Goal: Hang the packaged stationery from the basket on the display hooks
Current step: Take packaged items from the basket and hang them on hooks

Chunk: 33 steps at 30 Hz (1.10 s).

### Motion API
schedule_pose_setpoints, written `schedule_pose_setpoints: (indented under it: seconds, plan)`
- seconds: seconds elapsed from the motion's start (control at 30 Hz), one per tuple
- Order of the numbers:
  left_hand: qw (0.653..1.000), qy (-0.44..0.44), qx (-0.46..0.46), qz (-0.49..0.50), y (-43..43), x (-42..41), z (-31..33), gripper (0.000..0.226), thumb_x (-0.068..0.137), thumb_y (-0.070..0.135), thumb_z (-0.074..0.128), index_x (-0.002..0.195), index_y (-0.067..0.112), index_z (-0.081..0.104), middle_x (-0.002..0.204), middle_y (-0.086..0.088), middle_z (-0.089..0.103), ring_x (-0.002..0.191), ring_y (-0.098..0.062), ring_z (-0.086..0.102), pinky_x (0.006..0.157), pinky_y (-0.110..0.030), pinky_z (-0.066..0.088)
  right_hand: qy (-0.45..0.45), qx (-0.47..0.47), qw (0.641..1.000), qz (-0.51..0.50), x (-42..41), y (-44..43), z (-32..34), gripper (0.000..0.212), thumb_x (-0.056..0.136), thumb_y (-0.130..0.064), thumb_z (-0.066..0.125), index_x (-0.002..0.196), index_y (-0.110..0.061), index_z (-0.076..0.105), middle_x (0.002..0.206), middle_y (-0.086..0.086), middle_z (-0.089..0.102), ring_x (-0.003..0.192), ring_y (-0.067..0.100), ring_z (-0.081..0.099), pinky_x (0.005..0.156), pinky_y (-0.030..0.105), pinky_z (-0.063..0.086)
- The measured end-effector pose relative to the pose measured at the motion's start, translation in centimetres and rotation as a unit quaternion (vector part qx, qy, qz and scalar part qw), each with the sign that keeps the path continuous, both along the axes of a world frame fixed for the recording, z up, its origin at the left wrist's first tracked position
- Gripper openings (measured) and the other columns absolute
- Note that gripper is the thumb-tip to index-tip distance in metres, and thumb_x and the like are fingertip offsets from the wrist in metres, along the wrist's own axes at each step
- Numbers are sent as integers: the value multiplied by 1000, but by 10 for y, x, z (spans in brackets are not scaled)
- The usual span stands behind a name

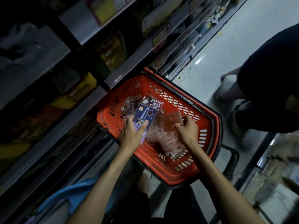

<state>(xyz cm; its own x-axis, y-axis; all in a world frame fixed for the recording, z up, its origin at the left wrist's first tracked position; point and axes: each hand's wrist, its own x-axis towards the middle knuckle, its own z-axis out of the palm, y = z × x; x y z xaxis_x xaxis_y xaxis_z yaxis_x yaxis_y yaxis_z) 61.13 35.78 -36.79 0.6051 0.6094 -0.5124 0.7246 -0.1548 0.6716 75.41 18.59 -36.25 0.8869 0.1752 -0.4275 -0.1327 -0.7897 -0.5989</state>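
Fingers (144, 126) of the left hand (131, 136) pinch a flat blue-purple plastic stationery packet (146, 110) at ten o'clock in the red plastic basket (163, 173); the right hand (188, 131) pinches a clear reddish packet (172, 120) at two o'clock. Probably light, slick, bendy: hold edges.

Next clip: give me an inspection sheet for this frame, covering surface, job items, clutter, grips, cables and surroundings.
surface: grey floor, dark specks near the shelf base.
job's things: red basket holds a pile of packs; blue pack lifted above it; reddish pack at the pile's top; no display hooks seen.
clutter: blue cloth at lower left, blurred.
grips: left grip holds the blue pack; right grip pinches the reddish pack.
cables: nothing seen.
surroundings: dim stocked shelves on the left; another person stands on the right.
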Motion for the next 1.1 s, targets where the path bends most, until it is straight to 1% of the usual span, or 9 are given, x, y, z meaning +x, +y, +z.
schedule_pose_setpoints:
  seconds: [0.07,0.17,0.3,0.43,0.63,0.77,0.9,1.0,1.1]
  plan:
    - [993,-48,-90,63,7,0,9,60,87,64,73,125,22,53,115,0,69,98,-14,70,86,-38,57,25,62,997,-47,-2,-5,22,29,84,-14,79,104,-21,59,94,-9,66,77,-2,59,60,10,44]
    - [975,-94,-157,130,13,-1,20,26,93,20,79,104,18,56,93,3,69,69,-1,68,66,-19,54,47,124,987,-94,-10,-13,51,42,81,-16,84,112,-20,56,105,-5,68,90,9,68,76,32,58]
    - [965,-132,-155,165,12,-14,36,56,92,26,82,138,6,57,126,-4,73,113,-15,71,103,-37,55,53,171,977,-120,-22,-15,87,45,85,-14,79,121,-18,52,110,-1,67,95,14,69,78,37,60]
    - [970,-190,-64,135,-2,-19,74,31,100,8,69,130,16,66,115,8,76,102,-3,73,87,-17,54,43,193,974,-110,-31,-5,119,40,85,-13,76,118,-18,55,105,-1,71,91,11,70,81,39,60]
    - [961,-265,31,68,-15,-9,125,30,110,11,52,136,16,64,127,5,71,115,9,64,93,-6,45,11,200,979,-41,-38,14,163,12,96,-23,67,103,-20,57,95,-4,69,81,12,67,67,24,55]
    - [936,-322,133,45,-4,-7,139,39,110,6,46,146,18,56,142,12,60,135,1,55,110,-12,42,-23,201,979,1,-25,17,187,21,106,-24,56,90,-19,69,95,-6,72,84,8,67,71,27,55]
    - [909,-376,171,-52,-8,2,147,44,104,-1,52,146,10,60,145,5,63,138,-9,57,112,-27,48,70,258,964,-8,-16,30,217,28,105,-5,51,87,-12,72,91,-1,74,75,3,71,59,16,54]
    - [923,-355,131,-72,-15,6,149,55,93,-1,56,144,18,63,144,10,62,137,-4,55,114,-28,46,172,314,934,-20,-17,47,239,29,102,0,53,83,-10,72,70,3,75,70,25,71,65,32,63]
    - [927,-341,125,-93,-14,5,149,56,93,14,66,148,23,59,145,8,61,137,-4,55,112,-25,47,189,297,936,-14,-15,58,248,24,100,0,53,86,-4,72,73,13,73,67,29,70,74,48,63]
